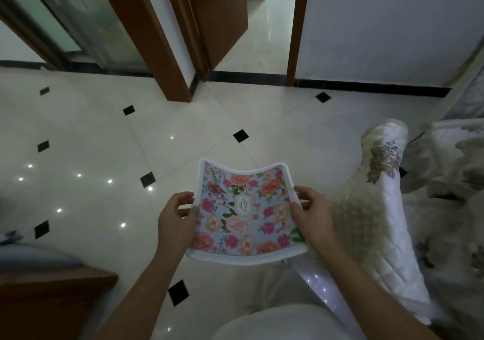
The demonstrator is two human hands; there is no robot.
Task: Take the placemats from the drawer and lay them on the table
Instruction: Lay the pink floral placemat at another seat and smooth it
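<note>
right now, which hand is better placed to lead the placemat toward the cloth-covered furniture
Right, probably: the right hand grips the placemat by the edge nearest the cloth-covered furniture, while the left hand holds the far edge.

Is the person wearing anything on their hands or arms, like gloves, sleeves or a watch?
No. The left hand and right hand are bare: no gloves, rings or watch that I can see. Both forearms are uncovered to the picture's edge, with no sleeve in view.
</note>
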